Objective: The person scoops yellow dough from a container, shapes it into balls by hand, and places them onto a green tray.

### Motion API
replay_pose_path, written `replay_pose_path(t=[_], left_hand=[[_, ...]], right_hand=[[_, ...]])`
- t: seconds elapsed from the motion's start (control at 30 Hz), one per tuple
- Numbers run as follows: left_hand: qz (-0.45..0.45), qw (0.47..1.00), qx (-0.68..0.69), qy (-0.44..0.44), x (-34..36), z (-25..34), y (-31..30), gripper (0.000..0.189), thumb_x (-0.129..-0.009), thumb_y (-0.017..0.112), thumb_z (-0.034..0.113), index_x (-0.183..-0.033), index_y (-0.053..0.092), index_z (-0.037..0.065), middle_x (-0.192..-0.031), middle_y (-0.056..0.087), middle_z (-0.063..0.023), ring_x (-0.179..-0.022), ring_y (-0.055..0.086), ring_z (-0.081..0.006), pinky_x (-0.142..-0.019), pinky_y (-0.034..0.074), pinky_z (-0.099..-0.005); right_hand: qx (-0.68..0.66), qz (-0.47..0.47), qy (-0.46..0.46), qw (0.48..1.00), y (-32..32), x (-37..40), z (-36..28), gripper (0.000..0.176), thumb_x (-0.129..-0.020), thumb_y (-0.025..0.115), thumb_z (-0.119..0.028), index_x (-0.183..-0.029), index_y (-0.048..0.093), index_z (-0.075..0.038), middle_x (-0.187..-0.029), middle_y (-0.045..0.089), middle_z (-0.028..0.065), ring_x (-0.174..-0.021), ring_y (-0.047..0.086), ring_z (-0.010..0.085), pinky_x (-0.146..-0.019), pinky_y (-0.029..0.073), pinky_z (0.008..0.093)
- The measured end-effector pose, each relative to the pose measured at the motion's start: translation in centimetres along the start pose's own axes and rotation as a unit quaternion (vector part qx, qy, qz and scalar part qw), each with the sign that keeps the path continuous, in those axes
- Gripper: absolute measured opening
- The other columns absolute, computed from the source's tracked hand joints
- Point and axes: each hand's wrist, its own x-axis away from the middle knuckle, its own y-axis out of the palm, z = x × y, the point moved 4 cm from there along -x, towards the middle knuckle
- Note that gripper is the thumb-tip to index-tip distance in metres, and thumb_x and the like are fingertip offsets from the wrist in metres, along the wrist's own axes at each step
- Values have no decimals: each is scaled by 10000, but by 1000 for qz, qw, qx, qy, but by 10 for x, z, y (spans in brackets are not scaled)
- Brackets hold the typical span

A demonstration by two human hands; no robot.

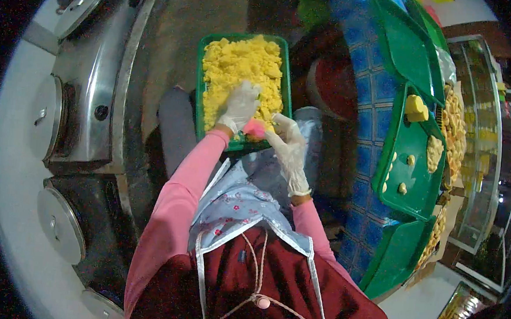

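A green rectangular tray [199,97] rests across my lap, heaped with yellow crumbly dough [244,56]. My left hand [242,103], in a thin white glove, lies over the crumbs in the nearer half of the tray, fingers extended and their tips on the dough. Also gloved, my right hand [288,145] is at the tray's near right corner, with thumb and fingers bent around the edge of a small pink thing [254,128]. This pink piece sits between my two hands, over the tray's near end; its kind does not show.
Metal equipment with round lids [58,226] lines the left. On the right, blue crates [366,125] stand beside stacked green trays [394,194]. One holds a yellow block [416,108], a pale dough lump [434,154] and several small pieces. Many baked-looking pieces [455,131] lie beyond.
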Motion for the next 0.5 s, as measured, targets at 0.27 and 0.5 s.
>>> replay_pose_path(t=[0.27, 0.5], left_hand=[[-31, 995, 13, 97, 15, -50, 43, 230, -729, 683, 161, -936, 652, 66, -934, 605, -213, -893, 581, -408, -770, 472, -494], [17, 999, 30, -17, 36, -44, 28, 438, -702, 811, 192, -1059, 687, -29, -993, 620, -235, -970, 597, -406, -836, 489, -461]], right_hand=[[-112, -51, -27, 992, -68, 40, -113, 421, -870, 733, -71, -1268, 601, -34, -1184, 646, 34, -1042, 610, 111, -926, 500, 280], [-16, 163, -56, 985, -189, 104, -218, 418, -829, 727, -8, -1233, 625, -43, -1111, 664, 77, -924, 627, 126, -843, 513, 278]])
